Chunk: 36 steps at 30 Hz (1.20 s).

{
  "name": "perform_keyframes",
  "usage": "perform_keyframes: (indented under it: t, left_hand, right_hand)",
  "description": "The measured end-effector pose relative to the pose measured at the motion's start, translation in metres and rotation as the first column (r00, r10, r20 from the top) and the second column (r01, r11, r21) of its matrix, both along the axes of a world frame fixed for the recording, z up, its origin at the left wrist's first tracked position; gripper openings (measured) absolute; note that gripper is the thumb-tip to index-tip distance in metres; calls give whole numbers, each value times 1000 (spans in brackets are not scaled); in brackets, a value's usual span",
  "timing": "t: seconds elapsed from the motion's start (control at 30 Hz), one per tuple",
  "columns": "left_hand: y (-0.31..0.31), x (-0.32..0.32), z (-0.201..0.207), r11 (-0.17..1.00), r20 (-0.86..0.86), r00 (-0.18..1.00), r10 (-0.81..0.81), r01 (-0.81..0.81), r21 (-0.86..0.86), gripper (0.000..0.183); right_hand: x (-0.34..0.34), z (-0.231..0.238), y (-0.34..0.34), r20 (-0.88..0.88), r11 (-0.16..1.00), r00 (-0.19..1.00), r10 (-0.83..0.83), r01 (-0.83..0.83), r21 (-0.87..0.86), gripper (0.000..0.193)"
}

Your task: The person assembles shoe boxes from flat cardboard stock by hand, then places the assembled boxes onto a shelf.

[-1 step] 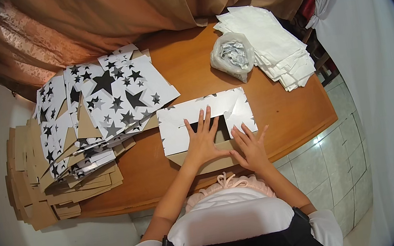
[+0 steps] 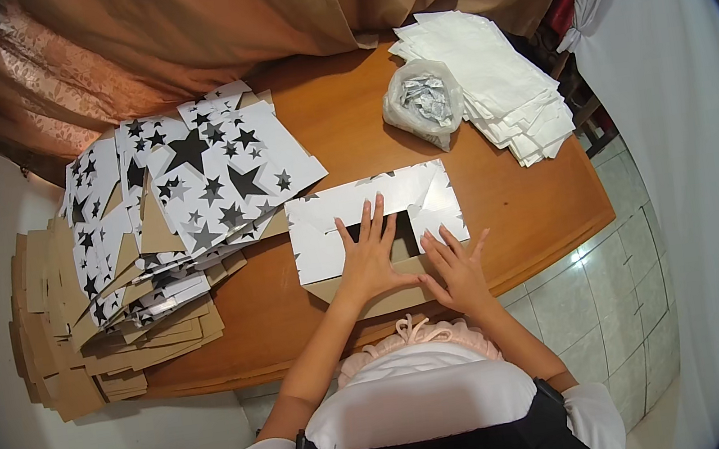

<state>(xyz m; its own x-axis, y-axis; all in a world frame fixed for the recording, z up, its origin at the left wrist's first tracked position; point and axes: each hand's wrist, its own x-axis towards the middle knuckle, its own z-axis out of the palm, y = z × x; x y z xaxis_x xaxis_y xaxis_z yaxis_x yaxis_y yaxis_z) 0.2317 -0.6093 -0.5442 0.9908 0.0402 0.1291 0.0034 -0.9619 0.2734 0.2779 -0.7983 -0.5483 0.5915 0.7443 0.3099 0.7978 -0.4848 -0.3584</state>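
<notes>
A white cardboard box (image 2: 316, 239) with grey star shapes along its edges sits at the front of the wooden table. Its top has a dark gap in the middle, and a plain brown side faces me. Across the top lies my left hand (image 2: 370, 255), fingers spread over the gap, with the thumb pointing right. My right hand (image 2: 459, 275) rests on the near right part of the box, its fingers stretched and apart. The two thumbs nearly meet at the near edge. Neither hand grips anything.
Left of the box are piled star-printed cardboard sheets (image 2: 227, 183), with brown cardboard pieces (image 2: 51, 329) beside them. A clear plastic bag (image 2: 422, 103) of small silvery packets stands behind the box. White sheets (image 2: 495, 79) are stacked at the far right of the wooden table (image 2: 548, 209).
</notes>
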Motion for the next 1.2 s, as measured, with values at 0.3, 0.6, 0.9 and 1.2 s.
perform_keyframes:
  t: [0.3, 0.6, 0.9, 1.2]
  left_hand:
    - [-1, 0, 0, 1000, -23, 1000, 11, -11, -7, 116]
    - [-1, -1, -3, 1000, -6, 1000, 13, -13, -2, 114]
    - [-1, 1, 0, 1000, -61, 998, 14, -14, 12, 116]
    - [-1, 0, -5, 1000, 4, 1000, 12, -12, -26, 110]
  right_hand:
    - [3, 13, 0, 50, 998, 999, -1, 4, -69, 57]
    - [4, 26, 5, 63, 989, 998, -10, 19, -146, 54]
    - [3, 28, 8, 48, 985, 998, -38, 46, -165, 54]
    - [4, 35, 10, 35, 978, 999, -21, 27, -205, 57]
